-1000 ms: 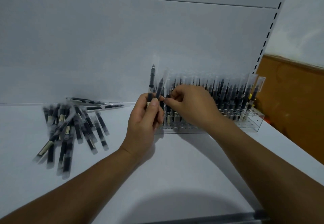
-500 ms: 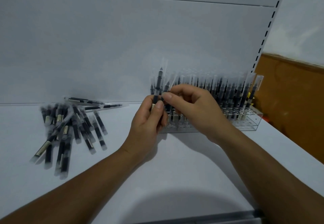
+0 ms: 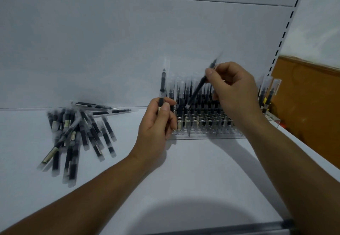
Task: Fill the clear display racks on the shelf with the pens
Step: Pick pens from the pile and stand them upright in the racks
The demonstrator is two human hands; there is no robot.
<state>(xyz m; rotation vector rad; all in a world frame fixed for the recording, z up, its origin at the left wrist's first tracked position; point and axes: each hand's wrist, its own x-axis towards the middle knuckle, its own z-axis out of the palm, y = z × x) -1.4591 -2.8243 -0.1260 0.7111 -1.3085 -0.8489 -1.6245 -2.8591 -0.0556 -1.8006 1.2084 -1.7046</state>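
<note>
A clear display rack [image 3: 207, 134] stands against the shelf's back wall, packed with upright black pens in clear sleeves. My left hand [image 3: 156, 126] holds one black pen [image 3: 162, 87] upright at the rack's left end. My right hand [image 3: 235, 89] is raised above the rack and pinches a second black pen [image 3: 198, 89], tilted with its lower end toward the rack. A loose pile of pens [image 3: 77, 135] lies on the white shelf to the left. My right forearm hides part of the rack's right side.
The white shelf [image 3: 193, 170] has a metal front edge [image 3: 220, 230] at the bottom. A slotted upright [image 3: 281, 41] marks the shelf's right end, with a brown wooden surface [image 3: 309, 106] beyond it.
My right hand has taken one pen from my left hand's pair and lifted it up and right over the rack. My left hand stays put with the other pen.
</note>
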